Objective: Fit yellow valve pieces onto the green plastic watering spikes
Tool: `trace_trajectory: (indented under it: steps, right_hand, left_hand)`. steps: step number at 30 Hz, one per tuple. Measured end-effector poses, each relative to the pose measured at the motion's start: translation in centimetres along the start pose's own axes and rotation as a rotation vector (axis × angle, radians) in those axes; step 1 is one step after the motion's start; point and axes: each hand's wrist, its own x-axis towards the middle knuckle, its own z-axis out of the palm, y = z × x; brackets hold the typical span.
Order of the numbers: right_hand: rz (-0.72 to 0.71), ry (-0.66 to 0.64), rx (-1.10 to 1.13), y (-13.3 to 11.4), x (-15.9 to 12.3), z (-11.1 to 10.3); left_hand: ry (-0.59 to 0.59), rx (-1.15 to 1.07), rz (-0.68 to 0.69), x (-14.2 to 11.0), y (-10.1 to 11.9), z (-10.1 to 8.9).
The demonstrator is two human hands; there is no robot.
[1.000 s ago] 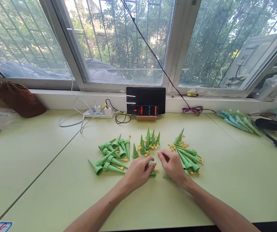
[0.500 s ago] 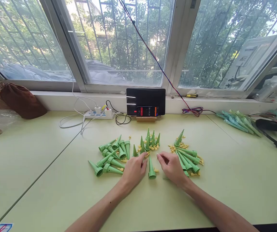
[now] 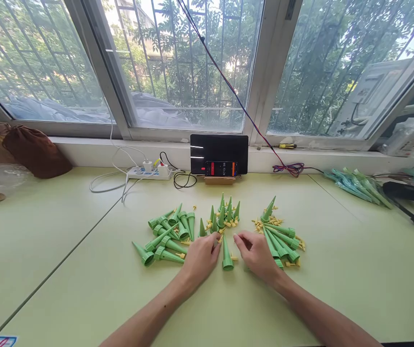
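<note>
My left hand (image 3: 202, 254) is closed in a pinch, with a small yellow plastic valve (image 3: 220, 239) at its fingertips. Across from it, my right hand (image 3: 256, 250) pinches thumb and forefinger together; whatever is between them is too small to make out. Between the hands lies a green plastic spike (image 3: 227, 255), its wide collar towards me and a yellow valve (image 3: 234, 258) beside the collar. Just beyond, several green spikes (image 3: 221, 217) stand upright with yellow pieces around them. Loose spikes (image 3: 170, 242) are heaped left of my left hand.
More green spikes (image 3: 282, 243) and yellow pieces (image 3: 279, 222) lie by my right hand. At the back, a phone (image 3: 223, 168) leans on a black screen (image 3: 219, 147). A power strip (image 3: 149, 173) with cables, a brown bag (image 3: 36, 152) and wrapped green packs (image 3: 358, 185) line the rear.
The view has tilted very slightly, shifting everything a little down. Both hands keep nearly the same place and stay pinched; the left fingertips sit slightly nearer to me.
</note>
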Motion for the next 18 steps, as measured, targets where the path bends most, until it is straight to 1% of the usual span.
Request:
trace_trajectory:
  steps: [5, 8, 14, 18]
  right_hand:
    - [0.011, -0.005, 0.006, -0.3, 0.0, -0.1]
    - [0.009, -0.004, 0.000, -0.5, 0.0, -0.1]
    - [0.012, 0.002, 0.063, -0.9, 0.1, -0.3]
    - [-0.011, -0.019, 0.104, -1.1, 0.0, -0.4]
  left_hand:
    - [-0.002, -0.025, -0.025, -0.1, 0.2, 0.0]
    - [0.017, -0.070, -0.022, -0.1, 0.3, -0.1]
    - [0.129, -0.254, 0.041, -0.3, 0.7, 0.0]
    - [0.184, -0.315, 0.099, -0.6, 0.8, 0.0]
